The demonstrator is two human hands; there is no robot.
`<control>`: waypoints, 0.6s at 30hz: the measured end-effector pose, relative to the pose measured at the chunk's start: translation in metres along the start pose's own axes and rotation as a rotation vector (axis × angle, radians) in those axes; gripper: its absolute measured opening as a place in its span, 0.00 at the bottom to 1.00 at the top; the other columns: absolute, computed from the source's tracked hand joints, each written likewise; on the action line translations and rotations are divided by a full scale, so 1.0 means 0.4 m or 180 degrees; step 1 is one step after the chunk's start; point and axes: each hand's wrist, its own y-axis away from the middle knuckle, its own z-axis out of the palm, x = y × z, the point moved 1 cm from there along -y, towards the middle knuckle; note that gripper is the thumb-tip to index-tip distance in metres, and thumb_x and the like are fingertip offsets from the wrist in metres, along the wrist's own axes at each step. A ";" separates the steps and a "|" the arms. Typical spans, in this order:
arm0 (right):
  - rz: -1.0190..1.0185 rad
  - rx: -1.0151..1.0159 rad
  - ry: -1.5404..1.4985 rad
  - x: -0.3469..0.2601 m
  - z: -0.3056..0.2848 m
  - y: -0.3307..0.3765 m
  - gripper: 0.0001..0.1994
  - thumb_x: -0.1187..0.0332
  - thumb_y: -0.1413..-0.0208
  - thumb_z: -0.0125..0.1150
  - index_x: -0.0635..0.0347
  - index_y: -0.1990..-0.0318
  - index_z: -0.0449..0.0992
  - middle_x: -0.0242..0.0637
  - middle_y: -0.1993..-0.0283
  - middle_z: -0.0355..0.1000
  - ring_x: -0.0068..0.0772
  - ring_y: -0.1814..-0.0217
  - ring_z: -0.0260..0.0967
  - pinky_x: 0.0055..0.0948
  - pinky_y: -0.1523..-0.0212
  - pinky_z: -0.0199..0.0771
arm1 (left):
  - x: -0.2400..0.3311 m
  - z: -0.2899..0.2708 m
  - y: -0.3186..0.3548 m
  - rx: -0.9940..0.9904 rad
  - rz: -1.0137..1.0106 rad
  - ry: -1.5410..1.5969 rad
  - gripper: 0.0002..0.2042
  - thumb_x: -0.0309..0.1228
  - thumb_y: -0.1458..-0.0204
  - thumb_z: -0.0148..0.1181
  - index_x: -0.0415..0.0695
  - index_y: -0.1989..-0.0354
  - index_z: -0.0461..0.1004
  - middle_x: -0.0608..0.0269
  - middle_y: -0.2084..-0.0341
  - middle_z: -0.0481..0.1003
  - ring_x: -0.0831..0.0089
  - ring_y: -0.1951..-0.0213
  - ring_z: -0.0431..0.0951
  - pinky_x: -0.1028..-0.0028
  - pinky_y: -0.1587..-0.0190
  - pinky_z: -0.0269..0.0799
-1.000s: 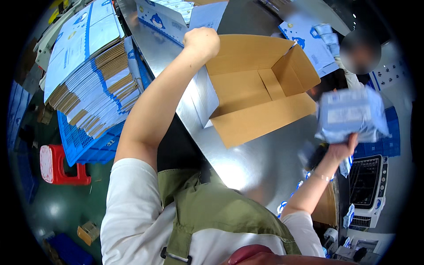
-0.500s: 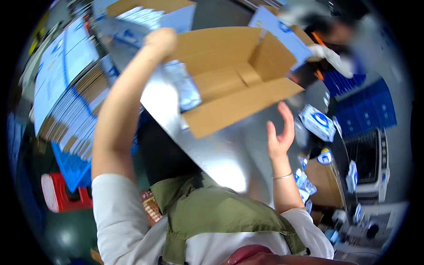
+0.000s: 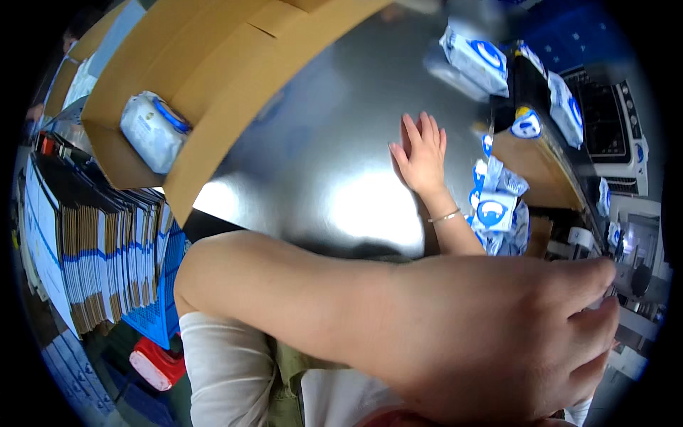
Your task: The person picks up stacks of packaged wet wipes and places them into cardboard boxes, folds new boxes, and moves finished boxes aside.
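Note:
My left forearm crosses low in front of the view, close to the camera. My left hand (image 3: 530,327) is at the lower right with its fingers curled; its palm is hidden, and I cannot see whether anything is in it. My right hand (image 3: 421,158), with a bracelet at its wrist, is over the shiny metal table (image 3: 313,135), fingers spread and nothing in them. To the left stands an open cardboard box (image 3: 263,71), with a white-and-blue soft packet (image 3: 154,130) with a blue lid inside it.
Several similar packets (image 3: 478,60) lie at the table's right side, more of them bunched near a brown carton (image 3: 541,167). A stack of flattened cartons (image 3: 107,256) stands at left, by a blue crate (image 3: 153,313) and a red container (image 3: 156,363). A white machine (image 3: 605,132) is at right.
My left hand has swung from the box's far left side to the lower right, close to the camera. The view has turned right, so the box now appears further left. My right hand's fingers have spread.

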 end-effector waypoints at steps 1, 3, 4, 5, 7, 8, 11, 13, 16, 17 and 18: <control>-0.0008 0.0017 -0.0053 0.001 0.010 -0.015 0.31 0.57 0.51 0.61 0.57 0.39 0.65 0.57 0.34 0.54 0.56 0.29 0.46 0.58 0.31 0.37 | -0.009 0.008 0.008 -0.0111 0.0019 0.0015 0.10 0.30 0.55 0.56 0.40 0.64 0.75 0.56 0.62 0.77 0.58 0.55 0.75 0.59 0.48 0.68; -0.0016 0.0072 -0.0123 0.000 0.014 -0.018 0.32 0.57 0.53 0.62 0.57 0.40 0.65 0.56 0.34 0.54 0.55 0.29 0.46 0.58 0.31 0.38 | -0.023 -0.001 0.017 -0.0370 0.0102 0.0071 0.11 0.29 0.56 0.57 0.40 0.64 0.75 0.56 0.62 0.76 0.57 0.57 0.76 0.59 0.50 0.69; 0.0017 0.0124 -0.0137 0.012 0.003 -0.016 0.32 0.57 0.54 0.63 0.56 0.40 0.66 0.55 0.34 0.54 0.55 0.29 0.47 0.59 0.31 0.39 | -0.032 -0.016 0.015 -0.0492 0.0164 0.0122 0.11 0.29 0.57 0.58 0.41 0.64 0.74 0.55 0.62 0.76 0.57 0.57 0.76 0.60 0.52 0.70; -0.0012 0.0244 -0.0307 0.026 0.000 -0.032 0.33 0.58 0.56 0.64 0.56 0.40 0.65 0.54 0.35 0.55 0.54 0.29 0.47 0.59 0.31 0.39 | -0.038 -0.038 0.023 -0.0615 0.0148 0.0002 0.11 0.29 0.58 0.59 0.41 0.64 0.74 0.55 0.62 0.76 0.57 0.58 0.76 0.60 0.53 0.70; -0.0086 0.0513 -0.0639 0.072 -0.018 -0.076 0.34 0.59 0.59 0.66 0.55 0.40 0.65 0.53 0.35 0.56 0.54 0.29 0.47 0.60 0.32 0.40 | -0.047 -0.105 0.051 -0.0749 -0.0003 -0.0354 0.12 0.28 0.59 0.60 0.41 0.63 0.74 0.55 0.62 0.76 0.56 0.59 0.76 0.60 0.56 0.71; -0.0084 0.0870 -0.0327 0.128 -0.067 -0.115 0.37 0.62 0.63 0.69 0.53 0.39 0.65 0.51 0.36 0.56 0.54 0.29 0.46 0.62 0.32 0.40 | -0.065 -0.142 0.078 -0.0719 -0.0187 -0.0537 0.13 0.28 0.60 0.61 0.41 0.63 0.74 0.54 0.62 0.76 0.56 0.60 0.76 0.61 0.57 0.72; 0.0317 0.1430 0.0901 0.270 -0.259 -0.271 0.45 0.65 0.65 0.73 0.47 0.34 0.59 0.48 0.31 0.51 0.56 0.27 0.41 0.65 0.33 0.39 | -0.142 -0.211 0.257 -0.0330 -0.1721 -0.1480 0.15 0.26 0.62 0.63 0.41 0.62 0.74 0.54 0.63 0.76 0.55 0.62 0.77 0.62 0.61 0.74; 0.0609 0.1460 0.1588 0.363 -0.349 -0.402 0.47 0.66 0.67 0.74 0.40 0.33 0.56 0.49 0.30 0.50 0.57 0.26 0.40 0.70 0.35 0.40 | -0.163 -0.201 0.445 -0.0108 -0.2814 -0.2091 0.17 0.19 0.57 0.60 0.39 0.55 0.73 0.48 0.56 0.74 0.52 0.53 0.74 0.64 0.50 0.69; 0.0876 0.0365 0.1973 0.494 -0.387 -0.544 0.52 0.70 0.73 0.74 0.37 0.32 0.55 0.46 0.29 0.50 0.56 0.27 0.43 0.69 0.36 0.46 | -0.136 -0.133 0.641 0.0123 -0.3810 -0.2589 0.23 0.23 0.61 0.65 0.39 0.51 0.70 0.46 0.50 0.69 0.45 0.43 0.66 0.56 0.41 0.62; 0.0955 -0.0230 0.1898 0.488 -0.389 -0.587 0.54 0.70 0.76 0.75 0.36 0.32 0.56 0.46 0.30 0.52 0.55 0.27 0.45 0.66 0.36 0.48 | -0.124 -0.116 0.686 0.0100 -0.3844 -0.2803 0.23 0.25 0.61 0.65 0.39 0.52 0.71 0.46 0.49 0.69 0.45 0.43 0.65 0.54 0.41 0.61; 0.0835 -0.0507 0.1100 0.544 -0.358 -0.629 0.55 0.71 0.78 0.75 0.37 0.33 0.56 0.45 0.31 0.54 0.53 0.28 0.48 0.60 0.35 0.51 | -0.114 -0.105 0.691 0.0022 -0.3695 -0.2947 0.22 0.25 0.61 0.65 0.39 0.53 0.71 0.47 0.50 0.69 0.45 0.44 0.65 0.54 0.42 0.61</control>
